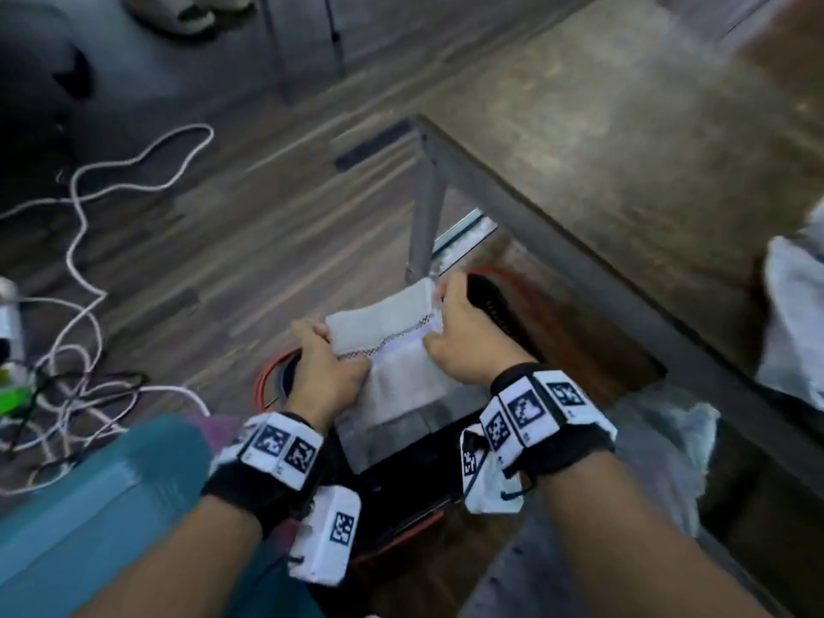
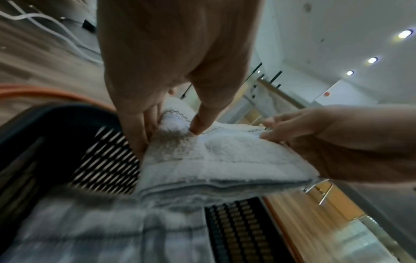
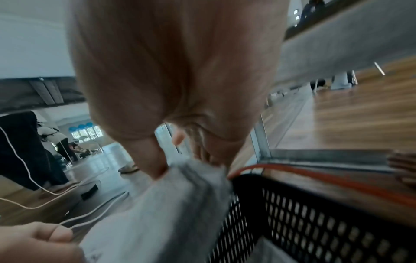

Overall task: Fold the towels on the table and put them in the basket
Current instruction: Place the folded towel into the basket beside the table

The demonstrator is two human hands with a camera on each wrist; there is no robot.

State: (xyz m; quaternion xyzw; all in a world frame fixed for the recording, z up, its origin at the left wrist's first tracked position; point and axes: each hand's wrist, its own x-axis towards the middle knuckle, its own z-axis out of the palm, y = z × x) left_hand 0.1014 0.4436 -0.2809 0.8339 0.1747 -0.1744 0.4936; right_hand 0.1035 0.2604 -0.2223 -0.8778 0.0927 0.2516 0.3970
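Note:
A folded white towel (image 1: 388,345) with a dark stitched band hangs over the black slatted basket (image 1: 490,305) with an orange rim, on the floor beside the table. My left hand (image 1: 323,350) pinches the towel's left edge, thumb on top (image 2: 198,124). My right hand (image 1: 455,332) grips the right edge (image 3: 193,170). In the left wrist view the towel (image 2: 225,160) shows its stacked folded layers above another folded grey-white towel (image 2: 101,231) lying inside the basket (image 2: 108,156). More white cloth (image 1: 793,314) lies on the table at the right edge.
The brown table (image 1: 624,149) with a grey metal frame and leg (image 1: 423,216) stands right above the basket. White cables (image 1: 89,260) lie tangled on the wooden floor at the left. A teal sleeve or trouser leg (image 1: 89,506) is at the lower left.

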